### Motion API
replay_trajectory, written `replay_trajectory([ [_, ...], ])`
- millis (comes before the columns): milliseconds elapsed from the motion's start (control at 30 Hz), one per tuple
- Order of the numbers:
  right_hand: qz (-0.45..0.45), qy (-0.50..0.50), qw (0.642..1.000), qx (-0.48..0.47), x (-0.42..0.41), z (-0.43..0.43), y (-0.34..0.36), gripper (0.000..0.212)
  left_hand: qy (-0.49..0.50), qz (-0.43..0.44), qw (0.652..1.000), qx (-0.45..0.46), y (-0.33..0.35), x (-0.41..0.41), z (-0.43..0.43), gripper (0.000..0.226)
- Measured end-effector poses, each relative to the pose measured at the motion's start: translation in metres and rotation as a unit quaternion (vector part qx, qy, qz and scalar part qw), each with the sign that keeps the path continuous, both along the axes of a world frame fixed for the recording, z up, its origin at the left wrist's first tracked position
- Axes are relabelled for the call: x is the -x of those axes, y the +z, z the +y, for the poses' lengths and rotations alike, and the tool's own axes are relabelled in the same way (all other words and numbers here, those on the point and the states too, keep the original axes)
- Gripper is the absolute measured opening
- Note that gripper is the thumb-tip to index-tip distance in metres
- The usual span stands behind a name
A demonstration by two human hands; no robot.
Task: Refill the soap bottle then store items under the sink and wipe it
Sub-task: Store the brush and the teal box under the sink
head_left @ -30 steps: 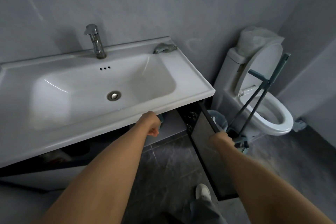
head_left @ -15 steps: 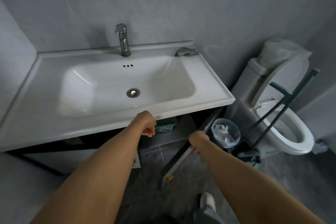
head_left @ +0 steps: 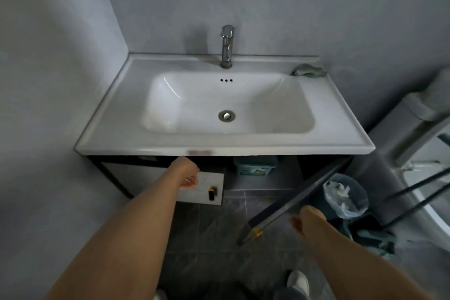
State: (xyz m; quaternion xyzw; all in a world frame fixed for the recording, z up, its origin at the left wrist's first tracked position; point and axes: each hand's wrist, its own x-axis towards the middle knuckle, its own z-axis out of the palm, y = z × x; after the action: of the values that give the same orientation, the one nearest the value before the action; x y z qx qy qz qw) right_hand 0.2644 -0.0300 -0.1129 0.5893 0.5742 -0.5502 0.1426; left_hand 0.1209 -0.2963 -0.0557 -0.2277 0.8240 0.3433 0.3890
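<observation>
Grey floor tiles (head_left: pixel 207 251) fill the lower middle of the frame, with a white shoe (head_left: pixel 298 280) at the bottom edge. At lower right, the right hand (head_left: pixel 309 220) curls its fingers at the edge of the dark door (head_left: pixel 292 202), which is swung open; whether it grips cannot be told. Left of centre, the left hand (head_left: pixel 186 174) curls at the top corner of the white door (head_left: pixel 214 178), its hold equally unclear. Between the doors a teal pack (head_left: pixel 254 165) sits under the sink (head_left: pixel 341 126). Farther back stand the tap (head_left: pixel 227 46) and, at the back right corner, a crumpled cloth (head_left: pixel 309 71).
</observation>
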Motion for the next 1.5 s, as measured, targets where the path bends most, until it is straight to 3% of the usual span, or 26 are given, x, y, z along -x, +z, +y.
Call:
replay_trajectory([
  [67,-0.012,0.019,1.0,0.021,0.007,-0.003,-0.004,0.029,0.008,0.006,1.0,-0.013,-0.007,-0.006,0.003,0.023],
  [200,0.016,-0.066,0.995,0.069,0.017,-0.012,-0.015,0.033,0.063,0.009,0.996,-0.057,-0.018,-0.021,0.009,0.017],
  [367,0.033,-0.042,0.996,0.074,0.033,-0.023,-0.017,0.034,0.104,0.003,0.992,-0.073,-0.021,-0.03,0.015,0.021],
  [467,0.048,-0.049,0.992,0.104,0.041,-0.028,-0.013,0.033,0.122,0.014,0.989,-0.08,-0.019,-0.029,0.017,0.012],
  [667,0.073,-0.06,0.985,0.143,0.058,-0.035,-0.005,0.023,0.199,0.036,0.97,-0.135,-0.023,-0.026,0.019,0.013],
  [800,0.082,-0.083,0.98,0.162,0.072,-0.036,-0.005,0.029,0.234,0.045,0.957,-0.166,-0.027,-0.026,0.017,0.021],
  [1033,0.101,-0.069,0.984,0.132,0.086,-0.046,-0.01,0.019,0.262,0.051,0.944,-0.192,-0.031,-0.022,0.018,0.03],
  [1133,0.119,-0.064,0.983,0.126,0.09,-0.05,-0.008,0.029,0.269,0.056,0.941,-0.196,-0.032,-0.02,0.019,0.031],
  [1500,0.142,-0.049,0.981,0.119,0.1,-0.056,-0.01,0.027,0.309,0.051,0.918,-0.244,-0.037,-0.014,0.024,0.033],
])
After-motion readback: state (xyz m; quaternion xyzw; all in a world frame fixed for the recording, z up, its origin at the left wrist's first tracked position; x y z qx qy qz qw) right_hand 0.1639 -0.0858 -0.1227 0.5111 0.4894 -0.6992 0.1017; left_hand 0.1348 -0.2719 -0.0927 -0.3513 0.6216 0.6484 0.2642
